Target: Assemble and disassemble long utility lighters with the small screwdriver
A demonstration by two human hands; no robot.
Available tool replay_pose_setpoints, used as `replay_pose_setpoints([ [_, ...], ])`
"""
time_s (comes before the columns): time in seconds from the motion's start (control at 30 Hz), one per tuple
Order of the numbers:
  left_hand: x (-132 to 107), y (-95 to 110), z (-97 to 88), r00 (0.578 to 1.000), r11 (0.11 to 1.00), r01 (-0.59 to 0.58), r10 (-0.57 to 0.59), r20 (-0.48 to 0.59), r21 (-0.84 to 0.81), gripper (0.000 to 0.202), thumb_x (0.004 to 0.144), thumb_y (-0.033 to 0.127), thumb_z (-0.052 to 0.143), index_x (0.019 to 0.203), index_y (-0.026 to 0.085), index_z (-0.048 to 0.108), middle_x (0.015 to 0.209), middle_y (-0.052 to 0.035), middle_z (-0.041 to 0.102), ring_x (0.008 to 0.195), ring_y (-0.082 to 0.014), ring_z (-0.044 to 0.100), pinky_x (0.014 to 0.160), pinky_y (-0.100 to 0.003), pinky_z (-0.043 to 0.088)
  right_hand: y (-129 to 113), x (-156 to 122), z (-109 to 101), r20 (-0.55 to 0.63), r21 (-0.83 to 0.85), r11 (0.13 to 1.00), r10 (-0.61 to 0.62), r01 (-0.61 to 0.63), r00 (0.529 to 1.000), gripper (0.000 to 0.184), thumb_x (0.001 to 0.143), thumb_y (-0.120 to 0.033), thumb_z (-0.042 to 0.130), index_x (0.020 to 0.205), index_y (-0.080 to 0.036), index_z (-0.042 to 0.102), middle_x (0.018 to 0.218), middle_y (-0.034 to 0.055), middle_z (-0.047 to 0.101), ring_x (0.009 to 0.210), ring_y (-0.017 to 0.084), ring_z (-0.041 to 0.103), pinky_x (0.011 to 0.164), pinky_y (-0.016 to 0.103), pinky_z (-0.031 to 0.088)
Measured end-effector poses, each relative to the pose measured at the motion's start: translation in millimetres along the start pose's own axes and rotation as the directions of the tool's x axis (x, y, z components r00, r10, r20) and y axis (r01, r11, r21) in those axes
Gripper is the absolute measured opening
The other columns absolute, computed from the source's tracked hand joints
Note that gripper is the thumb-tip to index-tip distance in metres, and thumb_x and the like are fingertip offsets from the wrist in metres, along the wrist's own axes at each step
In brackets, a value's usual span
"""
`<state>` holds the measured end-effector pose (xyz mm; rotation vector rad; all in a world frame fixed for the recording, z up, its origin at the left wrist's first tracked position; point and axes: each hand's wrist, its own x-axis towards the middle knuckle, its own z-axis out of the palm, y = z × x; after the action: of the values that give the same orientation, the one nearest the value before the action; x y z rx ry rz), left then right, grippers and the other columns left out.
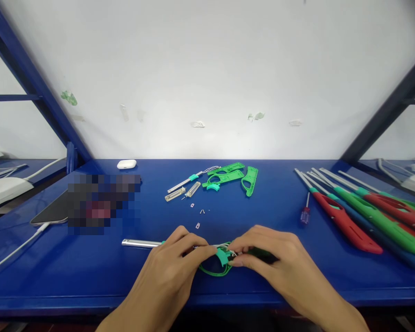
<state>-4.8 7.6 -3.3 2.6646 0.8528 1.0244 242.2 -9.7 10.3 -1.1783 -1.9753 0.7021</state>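
Both my hands meet near the front edge of the blue table [263, 286] on a half-assembled green long-nose lighter [217, 267]. My left hand [174, 265] pinches it where the metal tube [140, 243] joins the green handle, the tube pointing left. My right hand [269, 258] grips the handle's right part, fingertips pressed by the teal trigger [223, 255] and thin white wires. Further back lie loose lighter parts: green handle shells [233, 175], a metal tube with teal collar [190, 180], clear fuel cells [181, 191] and tiny metal bits [198, 216].
Several finished red and green long lighters [366, 207] lie at the right, with a small red screwdriver [306, 210] beside them. A white earbud case [126, 163] sits at the back left, and a phone [51, 212] with a white cable [17, 249] at the left. Blue frame struts rise on both sides.
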Motion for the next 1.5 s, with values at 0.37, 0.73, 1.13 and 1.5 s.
replay_pose_setpoints([
  [0.37, 1.4, 2.4, 0.0, 1.0, 0.996, -0.018, 0.018, -0.002, 0.087, 0.046, 0.095, -0.01, 0.044, 0.12, 0.019, 0.07, 0.101, -0.0063, 0.07, 0.08, -0.0196, 0.055, 0.064, -0.031, 0.056, 0.1, -2.0, -6.5, 0.042, 0.088, 0.987, 0.128, -0.131, 0.991, 0.013, 0.096, -0.025, 0.077, 0.093, -0.035, 0.083, 0.096, -0.0113, 0.083, 0.087, 0.013, 0.077, 0.085, 0.019, 0.054],
  [0.73, 1.7, 19.4, -8.4, 0.998, 0.997, 0.041, -0.044, 0.041, 0.063, 0.033, 0.096, 0.0, 0.047, 0.116, 0.017, 0.066, 0.106, -0.0095, 0.066, 0.091, -0.0221, 0.059, 0.073, -0.037, 0.062, 1.8, 0.9, -8.2, 0.032, 0.109, 0.986, 0.121, -0.123, 0.992, 0.014, 0.091, -0.019, 0.079, 0.081, -0.028, 0.081, 0.094, -0.0039, 0.083, 0.087, 0.018, 0.078, 0.084, 0.024, 0.058],
  [1.13, -1.7, 22.9, -4.2, 0.997, 0.975, -0.011, -0.007, 0.079, 0.221, 0.021, 0.101, 0.018, 0.06, 0.121, 0.018, 0.064, 0.109, -0.0118, 0.066, 0.097, -0.0291, 0.061, 0.074, -0.045, 0.063, 0.2, 0.5, -7.9, 0.054, 0.072, 0.992, 0.099, -0.103, 0.994, 0.01, 0.094, -0.027, 0.076, 0.085, -0.028, 0.082, 0.097, -0.0026, 0.082, 0.088, 0.017, 0.077, 0.085, 0.025, 0.057],
  [1.5, -6.6, 15.1, -7.7, 1.0, 0.99, 0.01, -0.012, 0.011, 0.142, 0.031, 0.104, 0.027, 0.065, 0.134, 0.02, 0.062, 0.108, -0.0083, 0.071, 0.1, -0.0271, 0.06, 0.087, -0.044, 0.057, -0.1, -4.7, -4.1, 0.077, -0.03, 0.999, 0.032, -0.03, 0.997, 0.012, 0.096, -0.029, 0.076, 0.106, -0.034, 0.076, 0.109, -0.0051, 0.079, 0.1, 0.017, 0.073, 0.094, 0.025, 0.054],
])
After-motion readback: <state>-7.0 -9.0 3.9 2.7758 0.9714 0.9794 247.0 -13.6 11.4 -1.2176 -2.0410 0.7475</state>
